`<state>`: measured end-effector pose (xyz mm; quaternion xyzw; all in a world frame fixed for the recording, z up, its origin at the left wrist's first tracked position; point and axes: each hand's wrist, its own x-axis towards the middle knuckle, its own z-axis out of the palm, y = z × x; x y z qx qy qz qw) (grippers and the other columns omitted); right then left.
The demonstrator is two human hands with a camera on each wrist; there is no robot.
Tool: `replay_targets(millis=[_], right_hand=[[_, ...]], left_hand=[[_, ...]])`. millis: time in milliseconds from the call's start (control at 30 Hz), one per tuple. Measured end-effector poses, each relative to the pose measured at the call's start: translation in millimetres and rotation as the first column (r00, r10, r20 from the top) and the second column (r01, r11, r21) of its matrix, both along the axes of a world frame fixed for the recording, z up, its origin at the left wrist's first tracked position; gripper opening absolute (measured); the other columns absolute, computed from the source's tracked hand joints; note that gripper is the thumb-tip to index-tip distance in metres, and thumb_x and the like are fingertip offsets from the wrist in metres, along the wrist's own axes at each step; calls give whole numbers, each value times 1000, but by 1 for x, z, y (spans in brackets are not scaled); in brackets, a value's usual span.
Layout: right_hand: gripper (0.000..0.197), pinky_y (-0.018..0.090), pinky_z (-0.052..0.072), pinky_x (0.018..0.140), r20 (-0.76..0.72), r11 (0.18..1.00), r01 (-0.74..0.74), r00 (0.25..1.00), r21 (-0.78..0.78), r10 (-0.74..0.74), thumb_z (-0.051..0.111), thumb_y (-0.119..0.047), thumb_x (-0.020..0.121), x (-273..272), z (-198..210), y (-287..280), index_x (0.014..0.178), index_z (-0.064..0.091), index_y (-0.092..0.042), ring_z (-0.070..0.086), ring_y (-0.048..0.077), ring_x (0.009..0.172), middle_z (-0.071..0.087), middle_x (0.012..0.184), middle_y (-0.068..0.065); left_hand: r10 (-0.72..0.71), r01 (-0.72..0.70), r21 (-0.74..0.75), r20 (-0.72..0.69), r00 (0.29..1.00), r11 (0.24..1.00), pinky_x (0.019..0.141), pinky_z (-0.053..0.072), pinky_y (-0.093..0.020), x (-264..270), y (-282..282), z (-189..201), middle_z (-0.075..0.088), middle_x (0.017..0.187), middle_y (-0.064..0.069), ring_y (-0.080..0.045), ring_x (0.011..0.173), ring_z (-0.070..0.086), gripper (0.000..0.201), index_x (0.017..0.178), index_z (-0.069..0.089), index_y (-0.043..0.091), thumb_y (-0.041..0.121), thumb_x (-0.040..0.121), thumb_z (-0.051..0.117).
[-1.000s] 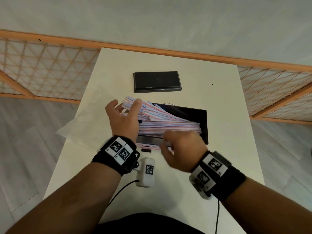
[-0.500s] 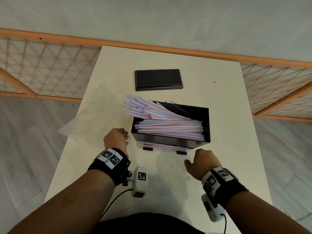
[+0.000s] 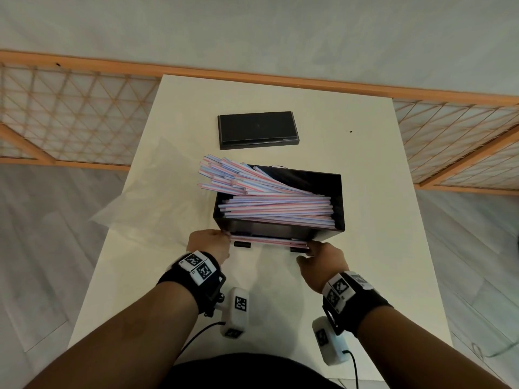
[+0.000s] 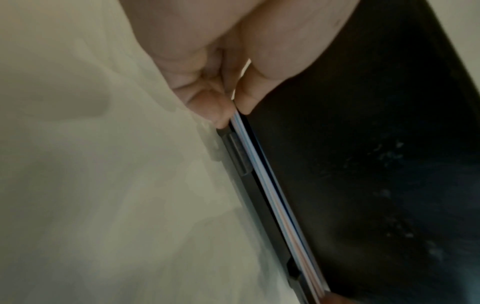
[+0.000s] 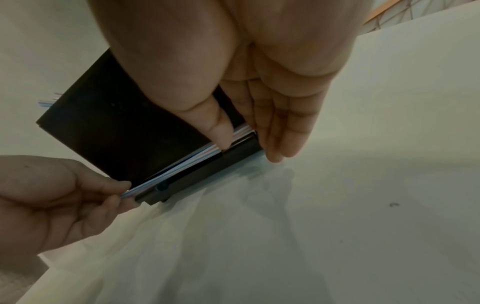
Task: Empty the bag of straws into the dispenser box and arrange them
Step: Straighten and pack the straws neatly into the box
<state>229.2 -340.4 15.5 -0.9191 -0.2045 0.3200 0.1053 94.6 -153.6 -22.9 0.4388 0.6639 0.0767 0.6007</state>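
White tabletop (image 3: pixel 365 220) carries the black rectangular dispenser box (image 3: pixel 335 209); striped paper straws (image 3: pixel 269 240) in its 6 o'clock slot run 9-to-3, left hand (image 3: pixel 207 245) pinching one end, right hand (image 3: pixel 320 259) the other.

Straws (image 3: pixel 278 209): white with pink and blue stripes. Box (image 3: pixel 338 209): glossy black. Lid (image 3: pixel 257 130): black. Tabletop (image 3: pixel 365 164): cream-white. Bag (image 3: pixel 157 197): clear, whitish. Wrist bands (image 3: pixel 193 273): black with white-and-black square markers. Screen (image 3: pixel 70 113): orange wood frame, diamond lattice.
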Motion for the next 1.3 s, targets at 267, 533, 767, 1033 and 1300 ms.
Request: replay_targets(millis=[267,533,767,1033,1300], right_hand=[[41,26,48,87,46,994,-29,998,-103,33,58,-41,89,1,10,0,122,63,-17,63,23,109,69,115,2],[40,29,40,65,284,872,-388,836,-300,469,49,-63,88,-24,95,15,84,44,-23,65,24,86,64,88,-3],[56,28,42,62,226,788,-488,776,-375,589,45,-79,80,-18,119,13,78,45,-24,51,20,68,44,69,-8],[42,35,48,67,337,825,-564,784,33,522,41,-67,89,-13,113,34,95,47,-25,66,30,83,67,87,0],[63,34,51,69,412,854,-520,772,-28,484,34,-85,78,24,102,72,92,48,-26,60,22,82,58,88,-3]], left_hand=[[40,-34,-46,129,991,998,47,58,-24,-4,-7,30,65,68,-19,-23,54,60,15,73,67,-2,-8,84,75],[-168,189,-75,226,960,979,45,53,-21,-20,9,61,69,62,-16,-14,45,61,10,77,72,-2,-6,79,81],[-548,544,93,256,797,834,48,54,-23,-34,28,96,70,64,-17,-17,48,62,8,76,75,-1,-7,80,78],[-645,408,518,451,617,752,50,55,-27,-6,31,156,70,57,-11,-20,45,63,11,68,80,15,8,64,87],[-261,-130,763,369,892,633,72,48,-22,22,29,149,66,90,2,-12,82,59,22,93,64,20,38,81,66]])
